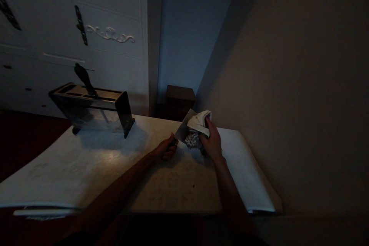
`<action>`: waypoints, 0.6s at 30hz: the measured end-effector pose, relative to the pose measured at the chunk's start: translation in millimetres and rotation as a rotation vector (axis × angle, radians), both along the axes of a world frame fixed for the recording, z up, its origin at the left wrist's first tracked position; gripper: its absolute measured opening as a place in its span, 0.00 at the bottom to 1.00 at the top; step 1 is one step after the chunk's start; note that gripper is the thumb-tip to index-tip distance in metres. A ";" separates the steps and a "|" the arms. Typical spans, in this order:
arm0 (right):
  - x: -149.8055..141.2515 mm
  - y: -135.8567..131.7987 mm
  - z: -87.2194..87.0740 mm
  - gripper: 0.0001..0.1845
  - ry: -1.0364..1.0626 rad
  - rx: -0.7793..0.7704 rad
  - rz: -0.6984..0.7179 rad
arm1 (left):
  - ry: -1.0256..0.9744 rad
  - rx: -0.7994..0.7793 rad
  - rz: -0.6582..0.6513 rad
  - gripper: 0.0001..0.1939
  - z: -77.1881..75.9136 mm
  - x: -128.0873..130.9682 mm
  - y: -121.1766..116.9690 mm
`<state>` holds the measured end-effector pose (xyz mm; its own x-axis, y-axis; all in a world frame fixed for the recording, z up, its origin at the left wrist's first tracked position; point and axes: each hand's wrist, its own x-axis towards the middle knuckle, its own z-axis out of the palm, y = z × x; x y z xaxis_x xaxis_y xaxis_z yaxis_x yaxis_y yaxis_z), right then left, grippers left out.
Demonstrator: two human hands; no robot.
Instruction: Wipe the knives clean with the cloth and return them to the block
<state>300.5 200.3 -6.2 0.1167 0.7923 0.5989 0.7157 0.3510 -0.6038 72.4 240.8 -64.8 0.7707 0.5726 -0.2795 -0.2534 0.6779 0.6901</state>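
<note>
My left hand (167,148) is wrapped round the dark handle of a knife with a broad, cleaver-like blade (183,127). The blade points up and to the right, over the table. In my right hand (211,140) is a bunched cloth (199,122), white on one side and grey with a pale pattern on the other. The cloth lies against the right part of the blade and hides it there. To the left, a knife block (96,115) with clear sides stands on the table, and one black-handled knife (83,78) sticks up out of its top.
The table (121,180) has a pale, patterned cover. Behind it stand a white cabinet (115,4) with dark handles and a small brown box-like piece (181,94). A plain wall (302,96) runs along the right side. The room is dim.
</note>
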 end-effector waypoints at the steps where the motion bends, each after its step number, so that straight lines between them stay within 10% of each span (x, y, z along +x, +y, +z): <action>1: -7.1 1.9 -2.9 0.38 -0.128 -0.029 0.029 | 0.013 0.001 0.003 0.25 0.3 0.3 0.4; 7: -52.7 2.0 -21.6 0.39 -0.587 -0.070 0.227 | 0.200 0.011 0.098 0.29 6.2 2.5 -1.6; 18: -35.9 8.6 -36.2 0.39 -0.533 -0.016 0.132 | 0.202 0.143 -0.018 0.28 3.2 3.4 1.5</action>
<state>264.6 208.9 -42.5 -0.3006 0.7889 0.5360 0.8745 0.4522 -0.1753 75.8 242.3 -61.6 0.7178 0.6039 -0.3465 -0.0887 0.5730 0.8148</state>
